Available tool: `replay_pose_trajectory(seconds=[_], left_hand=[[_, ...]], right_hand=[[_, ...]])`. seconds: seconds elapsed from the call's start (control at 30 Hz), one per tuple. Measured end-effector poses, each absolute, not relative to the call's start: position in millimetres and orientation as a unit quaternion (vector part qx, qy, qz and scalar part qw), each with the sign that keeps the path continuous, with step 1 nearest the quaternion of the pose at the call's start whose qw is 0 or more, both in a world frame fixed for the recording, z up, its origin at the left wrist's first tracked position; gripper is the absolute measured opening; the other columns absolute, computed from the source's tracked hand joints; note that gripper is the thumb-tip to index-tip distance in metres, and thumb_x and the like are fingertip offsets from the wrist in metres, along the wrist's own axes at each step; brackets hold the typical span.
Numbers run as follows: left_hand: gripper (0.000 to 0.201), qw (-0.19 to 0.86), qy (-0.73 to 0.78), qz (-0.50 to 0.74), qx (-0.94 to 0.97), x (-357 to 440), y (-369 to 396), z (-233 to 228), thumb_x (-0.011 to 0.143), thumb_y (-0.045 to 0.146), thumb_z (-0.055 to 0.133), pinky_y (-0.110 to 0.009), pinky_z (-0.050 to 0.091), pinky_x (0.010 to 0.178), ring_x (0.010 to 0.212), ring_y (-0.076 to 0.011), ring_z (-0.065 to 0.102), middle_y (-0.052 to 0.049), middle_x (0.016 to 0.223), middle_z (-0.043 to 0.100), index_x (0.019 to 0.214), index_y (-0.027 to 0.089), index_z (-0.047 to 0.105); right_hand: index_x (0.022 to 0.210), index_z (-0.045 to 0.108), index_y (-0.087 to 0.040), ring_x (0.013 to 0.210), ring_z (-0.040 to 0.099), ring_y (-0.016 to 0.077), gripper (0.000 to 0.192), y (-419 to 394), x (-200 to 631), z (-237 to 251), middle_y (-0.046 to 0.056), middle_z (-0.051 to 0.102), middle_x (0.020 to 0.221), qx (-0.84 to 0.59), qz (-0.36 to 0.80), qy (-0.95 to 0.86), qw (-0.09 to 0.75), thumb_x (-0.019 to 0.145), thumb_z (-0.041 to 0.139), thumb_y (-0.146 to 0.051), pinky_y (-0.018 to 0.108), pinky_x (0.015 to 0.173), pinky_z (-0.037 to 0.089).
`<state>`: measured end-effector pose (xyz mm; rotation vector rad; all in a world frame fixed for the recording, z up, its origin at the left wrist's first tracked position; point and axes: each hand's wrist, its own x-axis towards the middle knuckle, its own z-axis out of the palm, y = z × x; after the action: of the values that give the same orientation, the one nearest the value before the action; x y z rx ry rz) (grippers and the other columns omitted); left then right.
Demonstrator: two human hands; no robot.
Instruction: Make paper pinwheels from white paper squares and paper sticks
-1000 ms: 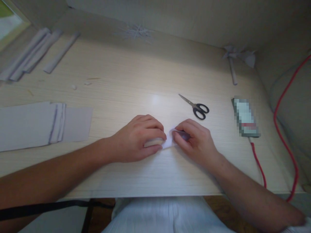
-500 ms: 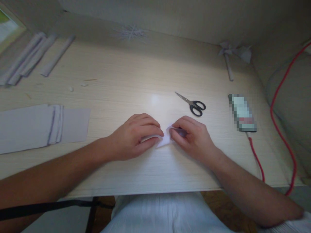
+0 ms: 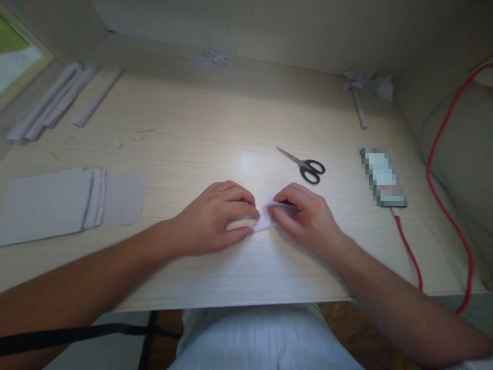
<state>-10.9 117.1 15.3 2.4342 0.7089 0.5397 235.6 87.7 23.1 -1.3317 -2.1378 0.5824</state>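
A small white piece of paper (image 3: 264, 220) lies on the light wooden desk (image 3: 215, 133), mostly covered by both hands. My left hand (image 3: 215, 218) presses on its left part with curled fingers. My right hand (image 3: 304, 216) pinches its right part between thumb and fingers. The hands nearly touch over the paper.
Black-handled scissors (image 3: 306, 167) lie just beyond my right hand. A blurred flat device (image 3: 383, 177) with a red cable (image 3: 442, 195) lies at the right. Paper sheets (image 3: 69, 203) sit at the left, rolled paper strips (image 3: 57, 100) at the far left, a paper pinwheel (image 3: 362, 90) at the back right.
My hands stay on the paper, with only small finger shifts. The view has shifted slightly.
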Motion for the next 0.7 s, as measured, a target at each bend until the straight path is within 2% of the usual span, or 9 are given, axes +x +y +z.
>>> replay_pose_trajectory(seconds=[0.23, 0.5, 0.7], left_hand=[[0.02, 0.295, 0.261, 0.21, 0.895, -11.0, 118.9, 17.9, 0.098, 0.03, 0.059, -0.04, 0.044, 0.098, 0.108, -0.023, 0.063, -0.007, 0.114, 0.073, 0.109, 0.024, 0.075], [0.027, 0.281, 0.28, 0.205, 0.895, -9.7, 116.2, 15.1, 0.095, 0.038, 0.066, -0.042, 0.044, 0.098, 0.112, -0.0256, 0.062, -0.008, 0.117, 0.071, 0.117, 0.024, 0.072], [0.027, 0.265, 0.278, 0.195, 0.903, -9.6, 115.0, 13.6, 0.094, 0.039, 0.067, -0.042, 0.043, 0.098, 0.112, -0.0263, 0.06, -0.008, 0.117, 0.07, 0.115, 0.024, 0.071]], right_hand=[[0.084, 0.062, -0.021, 0.078, 0.063, 0.0199, 0.006, 88.3, 236.6, 22.5, 0.005, 0.067, 0.084, -0.492, 0.216, -0.799, 0.271, 0.089, 0.063, -0.017, 0.034, 0.07, 0.047], [0.085, 0.063, -0.021, 0.078, 0.063, 0.0199, 0.006, 87.8, 236.3, 22.3, 0.005, 0.067, 0.084, -0.491, 0.215, -0.799, 0.273, 0.09, 0.063, -0.017, 0.033, 0.07, 0.047], [0.087, 0.064, -0.02, 0.08, 0.064, 0.0205, 0.005, 87.8, 236.6, 24.4, 0.005, 0.067, 0.085, -0.489, 0.222, -0.8, 0.267, 0.09, 0.063, -0.017, 0.034, 0.071, 0.048]])
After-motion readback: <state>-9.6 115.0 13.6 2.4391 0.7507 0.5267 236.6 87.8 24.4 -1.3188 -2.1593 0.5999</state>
